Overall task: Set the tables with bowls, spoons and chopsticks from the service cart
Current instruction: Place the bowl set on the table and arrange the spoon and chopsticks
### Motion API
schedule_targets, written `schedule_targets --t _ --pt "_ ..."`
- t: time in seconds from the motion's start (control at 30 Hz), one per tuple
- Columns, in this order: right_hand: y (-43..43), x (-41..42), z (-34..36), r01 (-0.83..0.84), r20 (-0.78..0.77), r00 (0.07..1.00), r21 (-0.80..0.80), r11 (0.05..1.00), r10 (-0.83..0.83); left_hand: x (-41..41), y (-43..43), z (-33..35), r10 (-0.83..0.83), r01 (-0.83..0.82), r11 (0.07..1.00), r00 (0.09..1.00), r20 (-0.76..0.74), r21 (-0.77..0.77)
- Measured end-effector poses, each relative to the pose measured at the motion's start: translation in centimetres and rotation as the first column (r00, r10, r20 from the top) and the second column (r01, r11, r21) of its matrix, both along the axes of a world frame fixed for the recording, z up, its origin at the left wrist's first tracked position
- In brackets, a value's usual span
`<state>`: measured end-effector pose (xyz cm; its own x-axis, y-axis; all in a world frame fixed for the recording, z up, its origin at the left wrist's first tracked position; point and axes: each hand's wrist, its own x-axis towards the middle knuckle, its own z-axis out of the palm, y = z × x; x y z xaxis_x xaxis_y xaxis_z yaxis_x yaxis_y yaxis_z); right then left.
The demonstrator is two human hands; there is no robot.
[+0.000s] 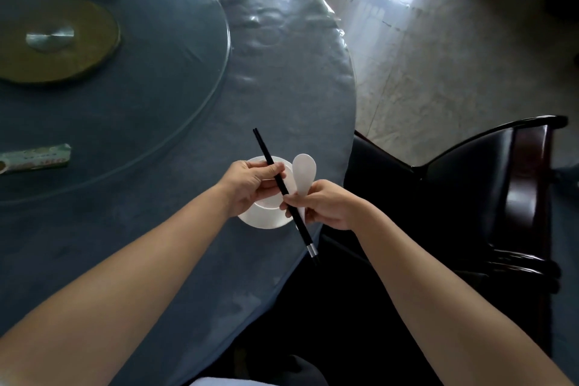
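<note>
A white bowl is in my left hand, just above the near right edge of the round blue table. The same hand pinches the black chopsticks near their thin end. My right hand grips the chopsticks lower down together with a white spoon, whose scoop points up and away. The silver-banded butt of the chopsticks sticks out below my right hand, past the table edge.
A glass turntable with a yellow hub covers the table's middle. A wrapped packet lies on it at the left. A dark chair stands to the right of the table, pale floor tiles beyond.
</note>
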<state>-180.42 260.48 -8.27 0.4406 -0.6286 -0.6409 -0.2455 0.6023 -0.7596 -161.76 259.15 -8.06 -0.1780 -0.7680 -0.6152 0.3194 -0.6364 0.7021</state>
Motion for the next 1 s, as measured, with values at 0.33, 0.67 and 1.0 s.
schedule_targets --t 0.33,0.67,1.0 --pt "-4.7 -3.6 -2.0 -0.026 -0.107 0.994 0.055 0.998 0.032 1.0 -6.8 -2.3 0.272 -0.268 0.959 0.962 -0.033 0.090" --pt "-8.7 -4.8 -6.6 -0.102 -0.368 0.926 -0.025 0.994 0.086 3.7 -10.4 -7.5 0.055 -0.091 0.976 0.982 0.181 0.196" --pt "-10.3 -4.6 -8.3 -0.205 -0.596 0.791 -0.048 0.978 0.137 5.2 -11.4 -10.5 -0.037 -0.030 0.942 0.980 0.193 0.334"
